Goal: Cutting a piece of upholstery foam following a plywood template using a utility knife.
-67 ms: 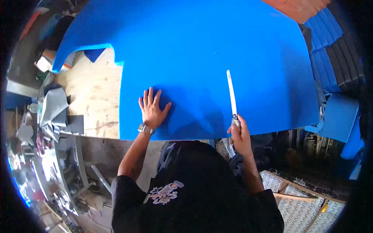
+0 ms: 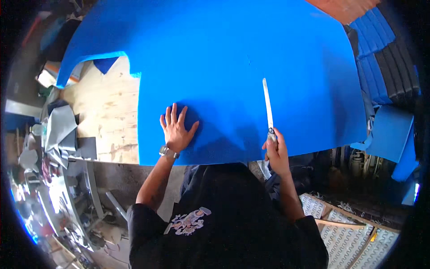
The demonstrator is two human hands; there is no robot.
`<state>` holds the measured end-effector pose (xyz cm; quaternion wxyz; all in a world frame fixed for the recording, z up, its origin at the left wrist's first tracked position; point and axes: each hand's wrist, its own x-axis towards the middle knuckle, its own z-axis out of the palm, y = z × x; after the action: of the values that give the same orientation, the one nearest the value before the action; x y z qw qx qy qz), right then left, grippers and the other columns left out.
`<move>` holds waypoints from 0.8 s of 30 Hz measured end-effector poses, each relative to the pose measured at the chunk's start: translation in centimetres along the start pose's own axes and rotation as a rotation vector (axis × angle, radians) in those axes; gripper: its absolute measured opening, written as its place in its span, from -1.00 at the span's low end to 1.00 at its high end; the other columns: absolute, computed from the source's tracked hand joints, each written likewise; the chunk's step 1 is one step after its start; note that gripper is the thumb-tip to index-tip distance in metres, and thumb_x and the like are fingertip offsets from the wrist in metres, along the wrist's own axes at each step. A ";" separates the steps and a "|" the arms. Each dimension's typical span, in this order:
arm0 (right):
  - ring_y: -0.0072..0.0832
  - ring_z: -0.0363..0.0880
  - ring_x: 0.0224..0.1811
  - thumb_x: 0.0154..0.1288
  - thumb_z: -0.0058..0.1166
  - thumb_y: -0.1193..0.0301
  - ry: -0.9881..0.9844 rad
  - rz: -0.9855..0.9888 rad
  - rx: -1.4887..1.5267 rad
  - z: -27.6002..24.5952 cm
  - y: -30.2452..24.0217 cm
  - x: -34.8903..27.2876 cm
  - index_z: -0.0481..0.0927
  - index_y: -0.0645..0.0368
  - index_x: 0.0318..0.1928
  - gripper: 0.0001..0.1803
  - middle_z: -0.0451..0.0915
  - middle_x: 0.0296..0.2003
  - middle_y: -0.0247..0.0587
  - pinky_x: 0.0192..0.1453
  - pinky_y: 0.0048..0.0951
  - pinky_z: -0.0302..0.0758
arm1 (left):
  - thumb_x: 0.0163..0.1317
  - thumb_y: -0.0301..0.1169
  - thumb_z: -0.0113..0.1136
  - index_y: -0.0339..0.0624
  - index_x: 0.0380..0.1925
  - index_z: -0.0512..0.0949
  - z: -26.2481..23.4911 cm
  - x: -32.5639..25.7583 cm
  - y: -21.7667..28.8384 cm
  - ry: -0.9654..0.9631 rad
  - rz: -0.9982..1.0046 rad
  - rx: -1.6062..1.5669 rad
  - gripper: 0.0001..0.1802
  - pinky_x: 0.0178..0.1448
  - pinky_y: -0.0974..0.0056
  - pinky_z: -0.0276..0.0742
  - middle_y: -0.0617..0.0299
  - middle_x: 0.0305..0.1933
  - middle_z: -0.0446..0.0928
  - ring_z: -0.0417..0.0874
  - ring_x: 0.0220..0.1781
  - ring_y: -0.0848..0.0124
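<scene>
- Head view: looking down on a blue sheet [image 2: 233,58] covering most of the counter [image 2: 107,116].
- Pressing the left hand [image 2: 176,130] flat on the sheet near its near edge, fingers [image 2: 172,113] spread wide and gripping nothing.
- Wearing a metal watch [image 2: 168,152] on the left wrist.
- Closing the right hand [image 2: 276,151] in a fist around the handle of a knife [image 2: 268,105], right at the sheet's near edge.
- Pointing the long pale blade away from the body, lying over the sheet's surface, well apart from the left hand.
- Showing bare plywood of the counter to the left, where a notch is cut out of the sheet.
- Lying grey scraps [image 2: 60,134] at the counter's left end.
- Standing stacked blue and dark pads [image 2: 385,58] at far right, beyond the sheet's edge.
</scene>
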<state>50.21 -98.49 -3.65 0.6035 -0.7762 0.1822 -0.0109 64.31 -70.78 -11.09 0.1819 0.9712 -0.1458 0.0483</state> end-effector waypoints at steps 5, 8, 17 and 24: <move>-0.68 0.27 -0.68 0.34 -0.19 0.39 0.154 0.063 0.059 2.2 0.1 8.7 0.14 0.16 0.20 -0.56 0.41 -0.48 -0.27 -0.64 -0.63 0.26 | -0.05 -0.04 0.22 0.01 -0.02 0.44 0.0 6.5 -2.9 0.023 0.067 -0.018 -0.43 0.17 -0.01 0.08 0.07 0.10 0.31 0.27 0.13 0.13; -0.67 0.28 -0.67 0.34 -0.20 0.39 0.206 0.050 -0.011 0.1 0.9 12.5 0.15 0.15 0.20 -0.57 0.41 -0.47 -0.28 -0.64 -0.62 0.27 | -0.05 -0.06 0.23 0.01 -0.07 0.47 1.0 9.5 -2.4 0.051 0.061 -0.037 -0.48 0.06 0.04 0.18 0.12 -0.05 0.38 0.34 -0.03 0.15; -0.71 0.29 -0.65 0.31 -0.16 0.44 0.135 -0.001 -0.035 -5.6 3.8 18.3 0.20 0.16 0.15 -0.60 0.43 -0.44 -0.29 -0.65 -0.68 0.27 | -0.07 -0.05 0.23 0.09 -0.21 0.53 4.3 13.4 0.3 0.191 -0.066 0.014 -0.59 -0.04 0.09 0.20 0.20 -0.22 0.39 0.35 -0.14 0.20; -0.69 0.33 -0.63 0.28 -0.08 0.42 -0.210 -0.140 -0.276 -3.4 1.0 23.5 0.28 0.18 0.09 -0.62 0.48 -0.44 -0.30 -0.62 -0.61 0.28 | -0.03 -0.10 0.23 0.04 -0.28 0.55 3.3 13.5 -4.2 0.249 -0.150 -0.154 -0.68 -0.12 0.14 0.29 0.18 -0.21 0.42 0.40 -0.16 0.18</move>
<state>71.07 -108.76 -8.44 0.5047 -0.8593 0.0634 0.0535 78.53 -71.84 -13.59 0.2756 0.9490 -0.0526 0.1436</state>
